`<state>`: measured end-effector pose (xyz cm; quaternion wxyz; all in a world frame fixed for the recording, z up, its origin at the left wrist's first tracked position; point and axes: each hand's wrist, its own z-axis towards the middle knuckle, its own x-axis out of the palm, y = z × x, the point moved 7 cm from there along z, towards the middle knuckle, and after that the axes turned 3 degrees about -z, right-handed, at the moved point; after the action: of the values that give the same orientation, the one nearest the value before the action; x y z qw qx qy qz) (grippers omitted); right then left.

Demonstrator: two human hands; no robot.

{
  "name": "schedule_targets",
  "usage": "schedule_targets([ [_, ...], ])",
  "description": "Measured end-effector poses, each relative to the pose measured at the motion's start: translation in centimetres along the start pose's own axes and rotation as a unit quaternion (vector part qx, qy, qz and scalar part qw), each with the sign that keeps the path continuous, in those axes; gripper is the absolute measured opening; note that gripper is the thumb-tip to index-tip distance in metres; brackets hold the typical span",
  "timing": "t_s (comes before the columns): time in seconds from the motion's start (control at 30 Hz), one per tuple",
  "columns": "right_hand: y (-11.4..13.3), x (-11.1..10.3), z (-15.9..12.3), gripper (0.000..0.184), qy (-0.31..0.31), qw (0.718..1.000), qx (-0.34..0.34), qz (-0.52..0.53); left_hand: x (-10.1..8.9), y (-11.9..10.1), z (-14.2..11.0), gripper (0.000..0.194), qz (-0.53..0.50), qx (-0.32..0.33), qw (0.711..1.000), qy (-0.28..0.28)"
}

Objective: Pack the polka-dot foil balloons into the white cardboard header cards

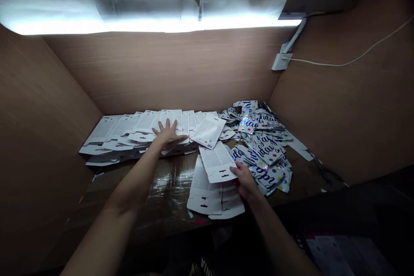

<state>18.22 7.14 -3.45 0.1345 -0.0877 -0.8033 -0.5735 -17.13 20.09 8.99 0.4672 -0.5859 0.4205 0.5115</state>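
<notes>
My left hand [166, 133] lies flat with spread fingers on a row of overlapping white printed cardboard cards [145, 127] with hang-hole tabs. My right hand [246, 180] rests at the right edge of a white card [216, 161] on top of a loose stack near the front. Its curled fingers also touch a heap of shiny foil letter pieces [263, 146] printed with blue script and coloured dots. I cannot tell whether those fingers grip the card.
Wood-grain panels [155, 73] wall the brown taped work surface [171, 185] on three sides. A bright light bar [152, 19] runs above the back panel. A white cable [349, 58] and wall socket [281, 61] are on the right. Dark scissors [328, 174] lie at the right edge.
</notes>
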Motion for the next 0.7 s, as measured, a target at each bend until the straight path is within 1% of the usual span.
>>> schedule_targets([
  [0.07,0.4,0.3,0.7,0.041,0.027,1.0,-0.005,0.0,-1.8,-2.8,-1.9,0.106,-0.004,0.024,0.998,-0.066],
  [0.1,0.4,0.3,0.8,0.041,0.037,0.999,-0.007,-0.004,-2.1,-4.4,-2.8,0.097,-0.02,0.031,0.995,-0.09],
  [0.13,0.2,0.2,0.8,0.042,0.043,0.999,-0.008,-0.007,-1.8,-6.2,-3.5,0.089,-0.031,0.036,0.995,-0.085],
  [0.17,0.0,0.1,0.7,0.042,0.046,0.999,-0.01,-0.011,-1.1,-8.0,-4.0,0.087,-0.037,0.039,0.996,-0.068],
  [0.27,-0.3,-0.3,0.1,0.041,0.054,0.998,-0.03,-0.027,1.6,-12.9,-4.2,0.094,-0.052,0.029,0.998,0.004],
  [0.37,0.4,-0.9,-0.3,0.034,0.066,0.994,-0.063,-0.058,4.0,-16.2,-4.0,0.101,-0.061,0.021,0.996,0.058],
  [0.43,0.9,-1.5,-0.3,0.03,0.069,0.992,-0.073,-0.075,5.4,-17.4,-4.3,0.106,-0.067,0.025,0.994,0.087],
  [0.53,1.2,-2.5,-0.1,0.031,0.064,0.991,-0.079,-0.084,6.9,-18.1,-5.4,0.113,-0.08,0.042,0.989,0.115],
  [0.63,0.8,-3.3,-0.4,0.034,0.069,0.992,-0.079,-0.069,7.6,-18.2,-7.2,0.106,-0.102,0.071,0.985,0.116],
  [0.7,0.5,-3.5,-1.0,0.034,0.082,0.991,-0.083,-0.063,7.9,-18.5,-8.7,0.104,-0.126,0.11,0.978,0.123],
])
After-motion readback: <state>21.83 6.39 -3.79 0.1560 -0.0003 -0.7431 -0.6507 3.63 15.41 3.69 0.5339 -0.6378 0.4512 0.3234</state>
